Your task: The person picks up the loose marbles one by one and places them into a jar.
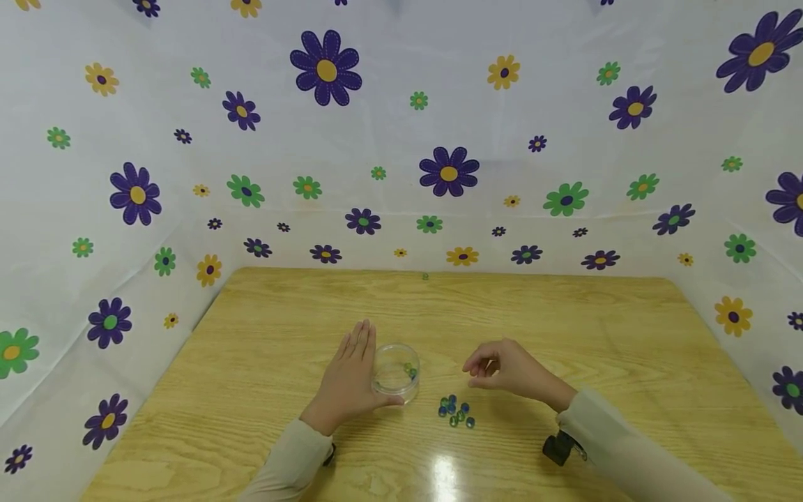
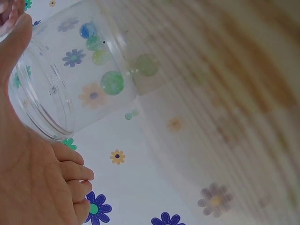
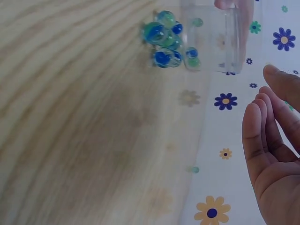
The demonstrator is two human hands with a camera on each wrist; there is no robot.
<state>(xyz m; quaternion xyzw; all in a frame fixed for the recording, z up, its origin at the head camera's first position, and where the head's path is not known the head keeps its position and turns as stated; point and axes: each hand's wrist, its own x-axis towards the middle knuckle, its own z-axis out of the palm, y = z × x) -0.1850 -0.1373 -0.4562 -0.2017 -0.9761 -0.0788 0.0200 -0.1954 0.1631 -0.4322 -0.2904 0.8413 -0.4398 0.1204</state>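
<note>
A clear, open-topped round jar (image 1: 410,396) stands upright on the table, with several blue and green glass marbles (image 2: 112,83) at its bottom. Against its left side rests my left hand (image 1: 351,380), fingers straight and pointing away, thumb (image 1: 390,401) stretched along the near side. To the right of the jar lies a loose cluster of blue and green marbles (image 1: 452,409). My right hand (image 1: 511,369) hovers beyond and to the right of that cluster. Its fingers (image 3: 253,126) are loosely bent, with a gap to the thumb and nothing between them.
A small green marble (image 1: 425,277) lies at the far edge of the wood-grain table (image 1: 533,314). White cloth walls (image 1: 376,125) printed with flowers stand behind the table and on both sides. A black device (image 1: 557,450) is strapped at the right wrist.
</note>
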